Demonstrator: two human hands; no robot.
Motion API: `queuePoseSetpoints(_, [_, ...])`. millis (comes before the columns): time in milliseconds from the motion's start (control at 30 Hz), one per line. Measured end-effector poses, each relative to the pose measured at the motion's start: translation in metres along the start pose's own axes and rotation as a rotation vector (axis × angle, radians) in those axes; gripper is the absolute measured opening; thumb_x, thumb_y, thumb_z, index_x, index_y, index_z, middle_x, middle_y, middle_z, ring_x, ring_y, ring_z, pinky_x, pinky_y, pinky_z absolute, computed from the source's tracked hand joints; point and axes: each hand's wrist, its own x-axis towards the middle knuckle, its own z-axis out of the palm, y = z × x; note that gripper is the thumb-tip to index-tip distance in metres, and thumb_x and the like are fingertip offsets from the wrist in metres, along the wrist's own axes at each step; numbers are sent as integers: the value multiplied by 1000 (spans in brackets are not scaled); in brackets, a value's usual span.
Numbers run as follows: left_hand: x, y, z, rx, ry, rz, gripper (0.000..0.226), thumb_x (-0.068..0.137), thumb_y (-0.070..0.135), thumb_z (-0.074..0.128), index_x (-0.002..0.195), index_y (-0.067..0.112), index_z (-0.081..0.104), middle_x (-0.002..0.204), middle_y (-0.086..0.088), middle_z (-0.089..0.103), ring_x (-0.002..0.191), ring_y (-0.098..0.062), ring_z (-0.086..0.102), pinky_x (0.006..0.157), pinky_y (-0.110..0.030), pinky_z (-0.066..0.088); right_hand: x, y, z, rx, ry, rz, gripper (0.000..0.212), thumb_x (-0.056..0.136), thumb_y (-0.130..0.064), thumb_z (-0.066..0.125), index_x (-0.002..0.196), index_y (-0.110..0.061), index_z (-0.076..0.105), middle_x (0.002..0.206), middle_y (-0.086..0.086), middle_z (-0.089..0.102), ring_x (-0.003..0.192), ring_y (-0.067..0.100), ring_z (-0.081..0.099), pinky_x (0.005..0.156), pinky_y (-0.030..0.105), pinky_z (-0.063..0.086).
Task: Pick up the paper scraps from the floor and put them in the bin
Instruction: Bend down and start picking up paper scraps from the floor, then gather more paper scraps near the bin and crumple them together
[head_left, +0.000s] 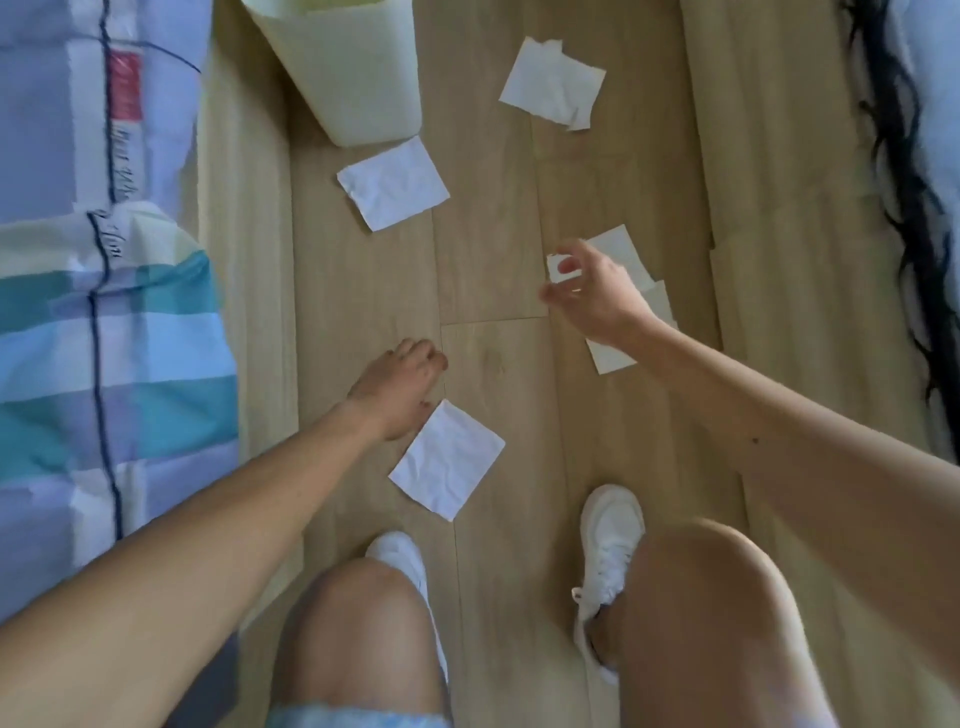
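A pale yellow bin (358, 78) stands on the wooden floor at the top, and white paper scraps lie around it. One scrap (395, 184) lies just below the bin, and a pile of scraps (553, 85) lies to its right. My right hand (589, 293) pinches a small scrap (557, 270) between thumb and forefinger, above more scraps (610, 358) on the floor. My left hand (400, 387) hangs low with its fingers curled and holds nothing. Its thumb is at the upper corner of a square scrap (448, 460).
A striped bed sheet (104, 322) fills the left edge. A dark stringy fringe (906, 218) runs down the right edge. My knees and white shoes (613, 535) are at the bottom, close to the nearest scrap.
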Motion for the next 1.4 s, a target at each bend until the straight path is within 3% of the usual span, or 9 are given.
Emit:
queuePoseSetpoints(133, [54,3,78,333,-126,283,39,81,5,61,119,11,54,123,-7,53,111,-26,50,74,-34,45,67,70,32,-43,31,-37,57,95,-25,64,146,-13,44,142,12,55,121,27,62,98,46,54])
queuePoseSetpoints(267, [85,9,136,340,-146,470,56,72,34,78,118,11,54,120,-6,52,108,-26,50,83,-39,50,114,137,37,-169,120,-58,53,95,-18,63,145,-14,46,141,11,54,121,25,60,96,41,52])
queuePoseSetpoints(400, [90,5,168,472,-179,598,77,52,52,86,108,11,52,104,-4,55,91,-22,52,70,-34,49,149,194,25,-502,-1,-62,71,89,-15,69,151,-21,36,158,8,34,137,30,46,106,47,47])
queuePoseSetpoints(567, [83,0,190,533,-53,630,40,60,15,82,84,17,50,87,0,55,71,-18,52,54,-30,43,163,233,30,-883,-222,-111,99,80,-23,76,159,-24,15,169,3,5,151,29,22,110,43,40])
queuePoseSetpoints(733, [81,-1,194,522,36,673,33,60,6,75,59,23,47,59,8,49,55,-13,46,49,-25,35,166,252,46,-815,-59,-259,83,82,-4,68,154,-19,30,156,7,34,135,29,42,103,41,43])
queuePoseSetpoints(867, [109,-5,147,255,177,551,32,53,-1,73,66,23,55,65,8,55,59,-13,53,53,-24,40,169,256,52,-760,44,-372,59,83,-2,66,139,-16,52,126,6,56,110,28,57,88,41,47])
queuePoseSetpoints(1067, [188,-30,13,-68,395,223,10,91,8,55,90,5,65,85,-6,59,80,-27,57,68,-44,50,168,248,61,-661,-8,-339,41,91,-4,55,130,-16,56,117,4,64,102,26,62,78,42,52])
queuePoseSetpoints(1233, [226,-40,-105,48,444,101,15,93,14,52,89,3,62,87,-11,60,88,-31,56,79,-46,45,178,198,23,-643,-33,-290,31,92,0,48,115,-15,63,109,5,65,93,25,64,71,35,50])
queuePoseSetpoints(1400, [206,-39,-197,60,482,-11,12,91,13,53,79,10,54,81,-5,52,87,-33,55,72,-40,44,187,113,-52,-594,83,-271,31,90,0,49,109,-16,67,103,7,65,86,29,63,65,35,43])
